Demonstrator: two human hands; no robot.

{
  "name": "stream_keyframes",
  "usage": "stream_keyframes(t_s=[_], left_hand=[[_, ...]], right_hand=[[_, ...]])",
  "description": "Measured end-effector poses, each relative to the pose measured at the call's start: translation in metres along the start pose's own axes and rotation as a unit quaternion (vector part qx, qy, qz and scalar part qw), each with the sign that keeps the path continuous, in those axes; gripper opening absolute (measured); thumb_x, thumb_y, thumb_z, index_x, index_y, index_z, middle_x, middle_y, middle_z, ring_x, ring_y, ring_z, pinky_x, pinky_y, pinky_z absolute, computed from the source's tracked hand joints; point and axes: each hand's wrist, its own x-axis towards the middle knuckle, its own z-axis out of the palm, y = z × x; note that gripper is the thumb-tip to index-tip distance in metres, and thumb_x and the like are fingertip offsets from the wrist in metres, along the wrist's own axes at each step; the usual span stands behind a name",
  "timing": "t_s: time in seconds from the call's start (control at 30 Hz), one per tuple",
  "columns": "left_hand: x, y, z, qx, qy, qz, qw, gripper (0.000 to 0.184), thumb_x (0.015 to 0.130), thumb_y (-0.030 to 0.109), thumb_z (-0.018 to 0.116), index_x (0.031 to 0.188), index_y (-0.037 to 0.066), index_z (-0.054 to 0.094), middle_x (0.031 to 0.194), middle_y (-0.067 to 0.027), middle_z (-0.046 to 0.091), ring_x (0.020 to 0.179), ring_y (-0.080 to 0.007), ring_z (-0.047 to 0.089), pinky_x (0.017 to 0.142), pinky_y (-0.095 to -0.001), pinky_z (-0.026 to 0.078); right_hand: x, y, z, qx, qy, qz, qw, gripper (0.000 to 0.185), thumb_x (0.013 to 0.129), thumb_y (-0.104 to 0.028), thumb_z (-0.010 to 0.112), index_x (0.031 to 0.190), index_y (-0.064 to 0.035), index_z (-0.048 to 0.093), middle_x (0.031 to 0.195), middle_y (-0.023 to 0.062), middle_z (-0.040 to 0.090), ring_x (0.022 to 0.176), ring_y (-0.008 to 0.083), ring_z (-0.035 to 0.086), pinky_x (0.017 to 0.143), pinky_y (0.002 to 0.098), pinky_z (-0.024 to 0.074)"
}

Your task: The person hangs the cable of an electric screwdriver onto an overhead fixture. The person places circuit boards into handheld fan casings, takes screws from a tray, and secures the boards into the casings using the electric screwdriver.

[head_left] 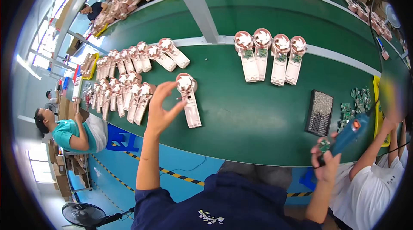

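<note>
My left hand [160,107] is by a pale pink handheld fan shell [192,109] with a white impeller at its round end. Its thumb and forefinger are apart in a C shape, the tips close to the shell's left side; whether they touch it I cannot tell. At the table's front right, my right hand [327,165] has its fingers closed around a small green circuit board [324,145]. A blue electric screwdriver [349,134] rises from the same hand, tilted to the upper right; its grip is partly hidden.
Rows of fan shells [137,96] lie left on the green table [241,122]; several more with circuit boards [282,60] lie at the back. A black screw tray [319,113] and loose circuit boards [360,98] are at right. Co-workers sit on both sides, one in white [370,187] close by.
</note>
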Motion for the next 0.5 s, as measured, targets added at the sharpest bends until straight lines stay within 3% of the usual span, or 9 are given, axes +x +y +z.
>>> stream_keyframes(t_s=[0.07, 0.13, 0.2, 0.33, 0.5], left_hand=[[-0.018, -0.006, 0.011, 0.047, -0.058, 0.018, 0.997, 0.063, 0.072, 0.015, 0.081, 0.130, 0.007, 0.058, 0.123, -0.0144, 0.053, 0.113, -0.0286, 0.054, 0.095, -0.0366, 0.046], [-0.021, -0.005, 0.022, 0.011, -0.049, -0.010, 0.999, 0.062, 0.071, 0.011, 0.081, 0.129, 0.007, 0.058, 0.118, -0.0130, 0.051, 0.109, -0.0273, 0.053, 0.093, -0.0361, 0.047], [-0.019, -0.011, 0.034, -0.029, -0.023, -0.037, 0.999, 0.055, 0.073, 0.005, 0.078, 0.125, 0.006, 0.061, 0.112, -0.0118, 0.052, 0.104, -0.0258, 0.054, 0.090, -0.0347, 0.048], [-0.019, -0.029, 0.048, 0.035, 0.031, 0.027, 0.999, 0.020, 0.083, -0.004, 0.066, 0.102, -0.001, 0.069, 0.097, -0.0110, 0.057, 0.088, -0.0231, 0.060, 0.079, -0.0305, 0.048], [-0.020, -0.004, 0.065, 0.003, 0.042, 0.045, 0.998, 0.015, 0.083, -0.006, 0.065, 0.097, -0.003, 0.069, 0.093, -0.0113, 0.060, 0.082, -0.0228, 0.061, 0.073, -0.0293, 0.049]], right_hand=[[-0.008, 0.023, 0.022, 0.107, -0.031, 0.049, 0.993, 0.066, 0.086, -0.019, 0.072, 0.137, -0.0120, 0.030, 0.110, 0.0166, 0.059, 0.095, 0.0280, 0.066, 0.042, 0.0251, 0.0466], [-0.007, 0.044, 0.036, 0.153, -0.052, 0.078, 0.984, 0.060, 0.090, -0.018, 0.068, 0.138, -0.0147, 0.031, 0.116, 0.0159, 0.060, 0.102, 0.0280, 0.064, 0.046, 0.0269, 0.0485], [-0.003, 0.058, 0.049, 0.170, -0.054, 0.103, 0.979, 0.058, 0.091, -0.017, 0.066, 0.138, -0.0153, 0.032, 0.117, 0.0166, 0.060, 0.102, 0.0274, 0.064, 0.047, 0.0267, 0.0486], [0.001, 0.067, 0.057, 0.163, -0.044, 0.138, 0.976, 0.057, 0.091, -0.013, 0.066, 0.137, -0.0150, 0.033, 0.120, 0.0177, 0.059, 0.101, 0.0273, 0.066, 0.048, 0.0267, 0.0493], [-0.002, 0.056, 0.057, 0.140, -0.038, 0.129, 0.981, 0.063, 0.085, 0.001, 0.065, 0.137, -0.0123, 0.032, 0.119, 0.0204, 0.062, 0.096, 0.0263, 0.066, 0.051, 0.0251, 0.0502]])
